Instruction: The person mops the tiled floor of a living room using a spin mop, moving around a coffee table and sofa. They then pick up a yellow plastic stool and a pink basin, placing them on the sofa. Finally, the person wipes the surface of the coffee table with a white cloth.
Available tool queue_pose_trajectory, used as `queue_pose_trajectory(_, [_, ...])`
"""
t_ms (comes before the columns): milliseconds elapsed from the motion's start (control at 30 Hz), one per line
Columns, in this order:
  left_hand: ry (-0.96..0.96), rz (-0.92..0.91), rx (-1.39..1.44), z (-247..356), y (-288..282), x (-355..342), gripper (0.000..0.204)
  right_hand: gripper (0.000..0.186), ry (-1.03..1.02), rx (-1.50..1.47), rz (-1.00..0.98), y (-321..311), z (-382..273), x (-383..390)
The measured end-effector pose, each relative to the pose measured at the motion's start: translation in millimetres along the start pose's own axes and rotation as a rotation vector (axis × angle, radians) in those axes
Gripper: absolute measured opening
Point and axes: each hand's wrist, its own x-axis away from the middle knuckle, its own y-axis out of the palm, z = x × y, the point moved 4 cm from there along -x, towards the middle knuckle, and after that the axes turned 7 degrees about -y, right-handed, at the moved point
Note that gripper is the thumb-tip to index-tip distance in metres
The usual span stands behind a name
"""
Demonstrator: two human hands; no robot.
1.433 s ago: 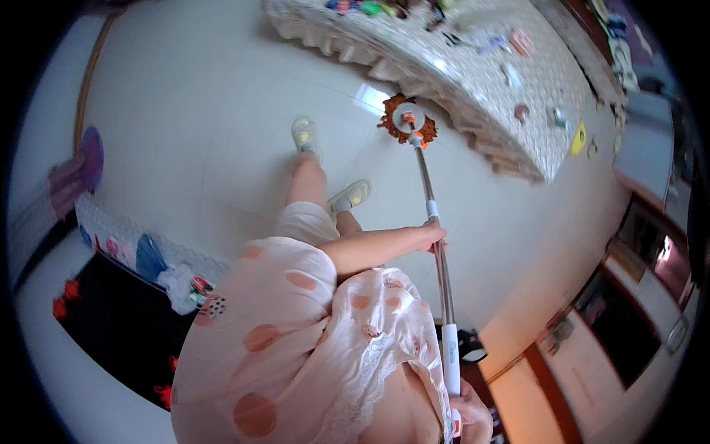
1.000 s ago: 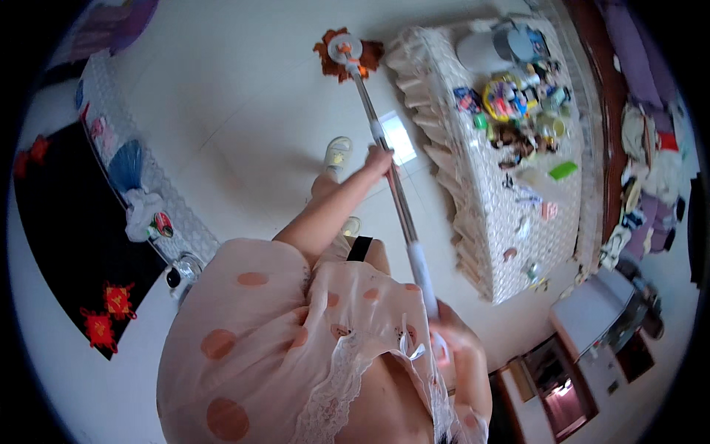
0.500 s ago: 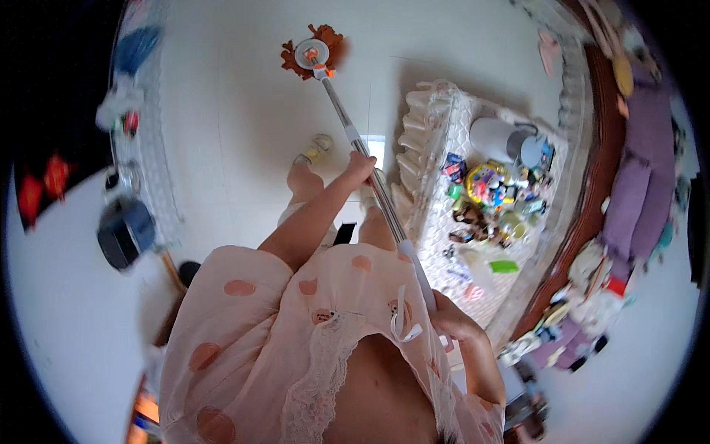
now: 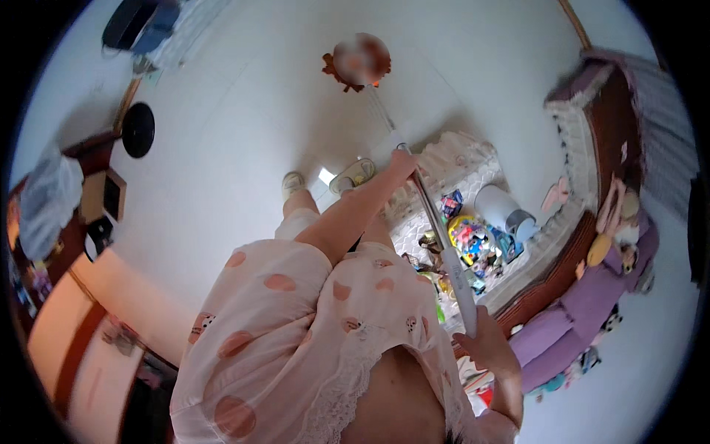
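Nearest, at 6 o'clock, is the wearer's pale pink top (image 4: 277, 325) with darker pink spots and lace trim. Between 4 and 5 o'clock, the right hand (image 4: 488, 344) is wrapped around the near end of a mop (image 4: 428, 204), at its white grip (image 4: 458, 290). The left hand (image 4: 404, 164), just off centre toward 1 o'clock, is closed around the metal pole farther along, its forearm crossing in front of the body. The pole slants away toward 12 o'clock.

Past the top are two pale slippers (image 4: 355, 176) on the wearer's feet, at 10 and 12 o'clock. At 3 o'clock, partly behind the pole, stands a low table with a white quilted, frilled cover (image 4: 458, 154). On it are a yellow tray (image 4: 460, 224) of bright toys and a grey-white jug (image 4: 497, 206).

Farther off, at 12 o'clock, is the brown fringed mop head (image 4: 362, 59), blurred against the pale floor (image 4: 222, 163); whether it touches the floor I cannot tell. Purple cushions (image 4: 592, 305) lie at 4 o'clock. A black disc (image 4: 138, 129) is at 10 o'clock, a cardboard box (image 4: 94, 198) at 9.
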Motion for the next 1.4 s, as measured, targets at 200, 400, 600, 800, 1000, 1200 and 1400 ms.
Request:
queue_pose_trajectory(200, [0.047,-0.026,0.185,24,-110,52,0.016,0.037,0.054,0.081,-0.154,35,-108,12])
queue_pose_trajectory(400, [0.001,-0.197,0.569,-34,-266,142,0.017,0.039,0.105,0.3,-0.411,97,-191,39])
queue_pose_trajectory(600, [0.068,0.14,0.613,-65,-486,146,0.022,0.04,-0.547,0.523,-0.447,198,-235,-25])
queue_pose_trajectory(800, [0.018,0.529,1.048,-88,-592,140,0.019,0.035,-0.382,0.321,-0.575,196,-261,-78])
queue_pose_trajectory(1000, [0.034,0.525,0.833,-64,-465,129,0.025,0.021,-0.564,0.874,0.464,105,-117,-129])
queue_pose_trajectory(1200, [0.184,-0.008,-0.178,-94,-246,86,0.014,0.007,-0.138,0.904,0.7,-2,57,-82])
queue_pose_trajectory(1400, [-0.293,-0.297,0.084,-92,-34,130,0.013,0.018,0.283,0.842,0.612,-53,148,90])
